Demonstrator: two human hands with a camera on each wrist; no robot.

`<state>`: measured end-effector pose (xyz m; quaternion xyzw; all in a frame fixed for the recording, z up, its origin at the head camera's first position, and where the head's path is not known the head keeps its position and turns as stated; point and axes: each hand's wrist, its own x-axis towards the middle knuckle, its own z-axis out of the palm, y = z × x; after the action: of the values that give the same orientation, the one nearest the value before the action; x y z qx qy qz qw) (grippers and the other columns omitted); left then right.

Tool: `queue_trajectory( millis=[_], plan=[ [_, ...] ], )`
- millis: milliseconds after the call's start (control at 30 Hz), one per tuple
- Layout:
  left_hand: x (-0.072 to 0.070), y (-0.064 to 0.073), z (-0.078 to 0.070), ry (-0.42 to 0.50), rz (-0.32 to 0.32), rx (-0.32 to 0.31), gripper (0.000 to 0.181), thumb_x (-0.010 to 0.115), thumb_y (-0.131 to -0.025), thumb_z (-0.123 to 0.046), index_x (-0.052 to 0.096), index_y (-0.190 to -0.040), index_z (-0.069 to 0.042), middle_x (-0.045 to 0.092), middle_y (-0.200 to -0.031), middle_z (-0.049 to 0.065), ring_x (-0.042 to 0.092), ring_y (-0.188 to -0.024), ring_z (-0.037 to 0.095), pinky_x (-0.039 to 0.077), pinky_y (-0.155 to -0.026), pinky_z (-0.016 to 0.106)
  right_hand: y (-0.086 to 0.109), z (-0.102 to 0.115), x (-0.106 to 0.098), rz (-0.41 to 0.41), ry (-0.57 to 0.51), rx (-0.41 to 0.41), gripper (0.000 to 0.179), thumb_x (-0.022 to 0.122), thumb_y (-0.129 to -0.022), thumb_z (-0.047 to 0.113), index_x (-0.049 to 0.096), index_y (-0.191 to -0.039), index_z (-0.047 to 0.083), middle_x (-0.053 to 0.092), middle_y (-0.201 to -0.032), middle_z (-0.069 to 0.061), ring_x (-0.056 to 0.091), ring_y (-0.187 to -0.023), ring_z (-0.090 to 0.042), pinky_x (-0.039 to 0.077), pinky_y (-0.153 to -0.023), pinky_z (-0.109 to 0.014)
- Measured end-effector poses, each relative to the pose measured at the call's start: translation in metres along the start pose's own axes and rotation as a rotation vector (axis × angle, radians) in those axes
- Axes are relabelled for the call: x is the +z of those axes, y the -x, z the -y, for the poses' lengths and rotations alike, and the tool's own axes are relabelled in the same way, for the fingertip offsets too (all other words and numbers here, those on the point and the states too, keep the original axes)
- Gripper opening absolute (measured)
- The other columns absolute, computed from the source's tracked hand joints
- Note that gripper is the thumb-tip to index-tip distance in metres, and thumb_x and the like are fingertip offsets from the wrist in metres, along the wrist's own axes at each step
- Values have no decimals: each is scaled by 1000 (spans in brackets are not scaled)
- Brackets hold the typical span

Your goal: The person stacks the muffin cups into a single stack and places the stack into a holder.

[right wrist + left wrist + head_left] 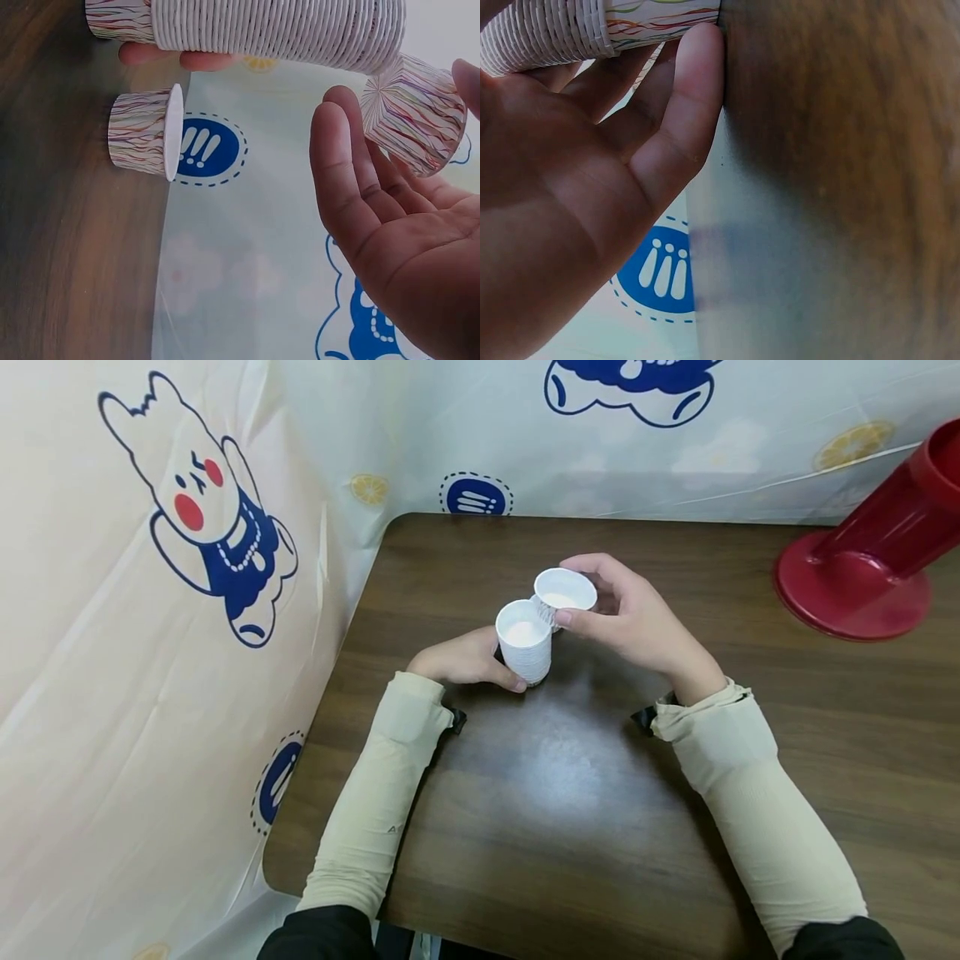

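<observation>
A tall stack of white-rimmed paper cups [527, 652] stands upright on the brown table, its lowest cup printed with wavy coloured lines. My left hand [472, 662] holds the stack low down, thumb in front and fingers behind. In the left wrist view, that hand [615, 157] lies against the nested rims [547, 34]. My right hand [637, 618] grips a single paper cup [562, 587] by its sides, just right of the stack's top. The right wrist view shows this cup's lined wall and base [416, 112]. Another lined cup [139, 131] stands upright on the table there.
A dark red cylinder on a round base [855, 585] stands at the table's back right. A pale printed curtain [187, 710] hangs along the left and back edges of the wooden table [562, 827].
</observation>
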<state>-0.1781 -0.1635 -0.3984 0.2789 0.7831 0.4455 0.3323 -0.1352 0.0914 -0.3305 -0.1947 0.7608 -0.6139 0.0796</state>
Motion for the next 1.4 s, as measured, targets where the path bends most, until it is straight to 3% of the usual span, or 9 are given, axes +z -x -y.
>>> queue_trajectory(
  millis=[267, 633, 900, 1033, 1300, 1400],
  plan=[
    [0, 0, 1, -7, 4, -7, 72, 85, -80, -10, 47, -142, -5, 58, -132, 7, 51, -119, 20, 34, -108, 34, -2, -1, 9, 34, 43, -27, 53, 73, -93, 9, 50, -140, 5, 58, -125, -8, 61, -102, -24, 51, -89, -31],
    [-1, 0, 0, 4, 8, 18, 73, 84, -79, -9, 45, -141, -5, 58, -130, 7, 53, -117, 20, 37, -106, 35, 1, 1, 28, 24, 132, -56, 59, 71, -95, 16, 42, -146, 14, 57, -126, -3, 59, -103, -21, 51, -88, -35],
    [-1, 0, -1, -14, 4, 25, 75, 84, -80, -11, 43, -142, -7, 57, -131, 4, 52, -118, 19, 37, -106, 35, 0, -2, 42, 44, 196, -56, 63, 67, -99, 23, 34, -152, 19, 54, -129, -9, 54, -111, -24, 44, -94, -46],
    [-1, 0, -2, -10, 2, 19, 71, 84, -80, -11, 45, -139, -6, 59, -127, 5, 54, -115, 19, 39, -105, 34, -1, -8, 47, 59, 252, -58, 64, 66, -100, 26, 32, -153, 20, 49, -139, -11, 49, -121, -25, 38, -101, -48],
    [-1, -1, -1, 23, 16, 15, 61, 85, -82, -15, 53, -133, -7, 63, -121, 4, 55, -110, 19, 40, -102, 34, -1, -12, 47, 177, 370, -44, 93, 79, -90, 33, 21, -160, 15, 38, -154, -15, 41, -135, -28, 31, -111, -48],
    [-1, 0, 0, 27, 15, 9, 61, 85, -82, -15, 53, -133, -7, 63, -120, 4, 55, -110, 19, 40, -102, 34, -1, -12, 46, 191, 392, -52, 94, 79, -90, 35, 19, -161, 15, 33, -158, -13, 35, -140, -28, 29, -113, -48]
  ],
)
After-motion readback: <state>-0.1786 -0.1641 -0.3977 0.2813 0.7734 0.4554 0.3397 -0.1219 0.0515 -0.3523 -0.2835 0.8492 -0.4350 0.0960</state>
